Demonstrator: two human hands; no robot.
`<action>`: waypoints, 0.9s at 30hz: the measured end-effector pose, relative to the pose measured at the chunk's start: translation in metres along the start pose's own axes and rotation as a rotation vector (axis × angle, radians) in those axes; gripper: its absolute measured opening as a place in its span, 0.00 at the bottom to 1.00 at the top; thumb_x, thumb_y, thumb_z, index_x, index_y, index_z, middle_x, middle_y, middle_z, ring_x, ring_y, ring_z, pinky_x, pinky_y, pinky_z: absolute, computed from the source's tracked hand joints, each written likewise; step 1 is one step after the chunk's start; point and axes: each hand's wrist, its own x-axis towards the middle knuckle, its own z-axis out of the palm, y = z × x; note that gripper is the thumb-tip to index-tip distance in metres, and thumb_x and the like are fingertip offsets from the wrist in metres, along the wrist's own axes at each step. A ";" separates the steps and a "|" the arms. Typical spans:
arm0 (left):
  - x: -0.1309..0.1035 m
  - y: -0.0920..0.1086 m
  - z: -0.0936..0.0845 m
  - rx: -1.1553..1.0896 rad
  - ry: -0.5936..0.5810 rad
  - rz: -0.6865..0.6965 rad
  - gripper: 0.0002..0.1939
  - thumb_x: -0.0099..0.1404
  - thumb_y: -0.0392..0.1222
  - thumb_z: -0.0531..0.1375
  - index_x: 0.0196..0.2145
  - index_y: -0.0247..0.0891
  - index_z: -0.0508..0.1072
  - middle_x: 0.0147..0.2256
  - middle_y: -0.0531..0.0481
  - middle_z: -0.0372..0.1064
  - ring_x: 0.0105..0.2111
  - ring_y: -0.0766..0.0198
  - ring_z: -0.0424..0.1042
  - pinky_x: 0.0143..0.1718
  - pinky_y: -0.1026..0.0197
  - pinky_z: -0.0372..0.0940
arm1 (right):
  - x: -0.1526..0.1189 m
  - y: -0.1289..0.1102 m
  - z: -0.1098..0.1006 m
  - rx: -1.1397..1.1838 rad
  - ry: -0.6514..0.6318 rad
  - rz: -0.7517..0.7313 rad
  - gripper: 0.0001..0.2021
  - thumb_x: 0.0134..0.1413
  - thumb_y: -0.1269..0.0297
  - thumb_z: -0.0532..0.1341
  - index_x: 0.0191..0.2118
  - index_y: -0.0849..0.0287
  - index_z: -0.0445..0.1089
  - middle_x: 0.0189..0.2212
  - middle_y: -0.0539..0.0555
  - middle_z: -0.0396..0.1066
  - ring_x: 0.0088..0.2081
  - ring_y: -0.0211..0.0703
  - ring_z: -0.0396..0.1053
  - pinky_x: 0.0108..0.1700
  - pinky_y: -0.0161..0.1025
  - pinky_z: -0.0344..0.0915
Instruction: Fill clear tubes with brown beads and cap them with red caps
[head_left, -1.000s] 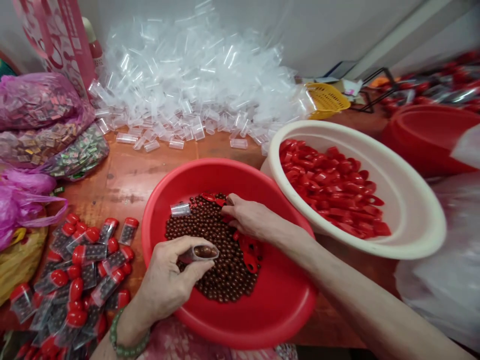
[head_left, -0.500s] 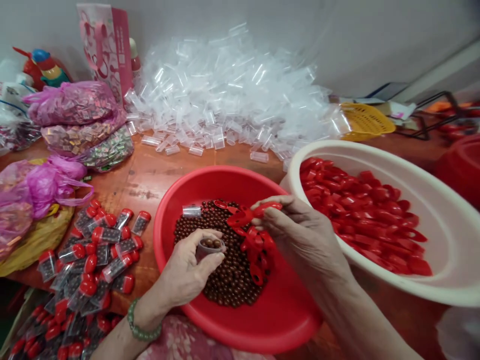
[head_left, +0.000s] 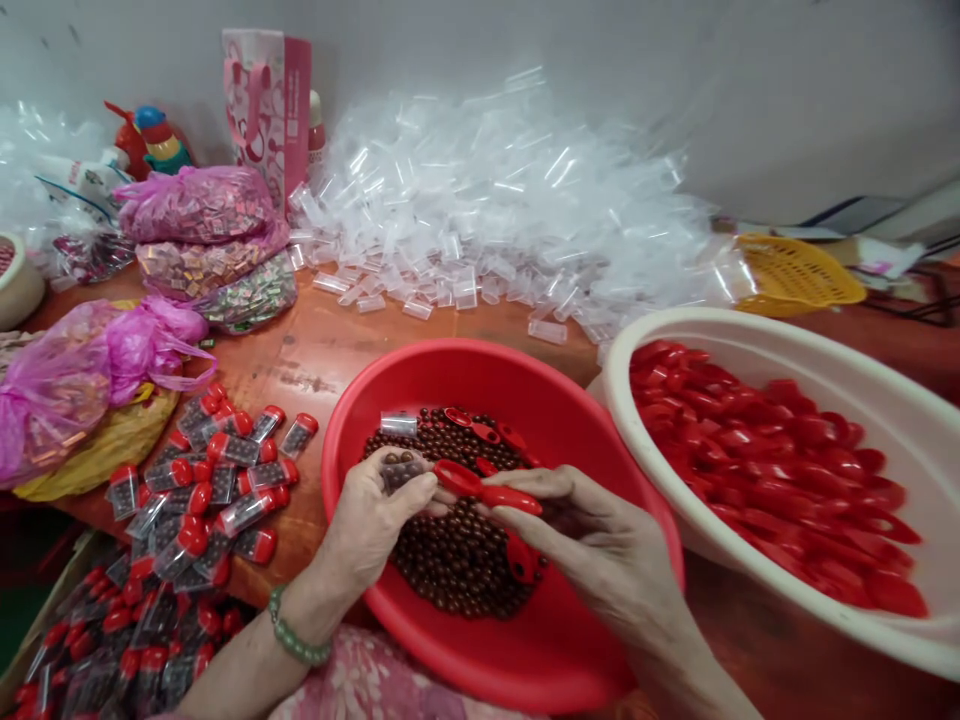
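Observation:
My left hand (head_left: pixel 367 525) is closed around a small clear tube (head_left: pixel 403 472) with brown balls inside, tilted toward the right. Between the thumb and fingers of my right hand (head_left: pixel 611 545) is a red plastic cap (head_left: pixel 513 498) with a spoon-like end, held right beside the tube's mouth. Whether the two touch is hard to tell. Both hands are above a red basin (head_left: pixel 600 650) with many loose brown balls (head_left: pixel 465 575) in it. On the balls lie an empty clear tube (head_left: pixel 398 424) and several more red caps (head_left: pixel 521 560).
A white basin (head_left: pixel 919 640) full of red caps stands at the right. Filled, red-capped tubes (head_left: pixel 217 490) are heaped at the left, near pink plastic bags (head_left: pixel 154 340). Along the wall rises a pile of clear tubes (head_left: pixel 487 200), with a yellow basket (head_left: pixel 802 270) beside it.
My right hand has brought one red cap down and left, next to the tube. Several caps that hung below that hand now lie on the balls. The tube has tipped rightward; the view has shifted left.

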 end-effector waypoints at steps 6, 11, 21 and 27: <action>0.001 0.002 -0.003 0.074 0.053 0.074 0.14 0.56 0.42 0.65 0.37 0.34 0.70 0.31 0.54 0.68 0.28 0.71 0.68 0.32 0.67 0.65 | -0.001 -0.001 0.003 -0.061 -0.071 -0.053 0.05 0.45 0.63 0.70 0.30 0.56 0.75 0.29 0.53 0.78 0.30 0.42 0.76 0.33 0.36 0.74; 0.000 0.005 -0.002 0.246 -0.007 0.065 0.11 0.55 0.40 0.64 0.37 0.34 0.73 0.28 0.52 0.70 0.29 0.68 0.69 0.34 0.65 0.63 | 0.003 -0.006 0.006 0.048 0.124 -0.010 0.04 0.46 0.64 0.69 0.30 0.53 0.75 0.31 0.52 0.78 0.34 0.42 0.76 0.38 0.37 0.75; -0.001 0.003 -0.001 0.209 -0.059 0.005 0.11 0.56 0.42 0.63 0.33 0.33 0.69 0.27 0.52 0.68 0.27 0.68 0.68 0.34 0.63 0.64 | -0.003 -0.005 0.031 -0.135 0.088 -0.140 0.06 0.53 0.68 0.65 0.37 0.52 0.77 0.34 0.51 0.79 0.34 0.42 0.76 0.39 0.39 0.75; -0.002 0.001 -0.002 0.207 -0.134 0.056 0.08 0.56 0.40 0.62 0.31 0.34 0.68 0.28 0.53 0.66 0.30 0.67 0.67 0.37 0.62 0.64 | -0.005 -0.002 0.035 -0.299 0.008 -0.315 0.09 0.53 0.71 0.64 0.40 0.53 0.75 0.37 0.53 0.79 0.37 0.45 0.77 0.41 0.42 0.75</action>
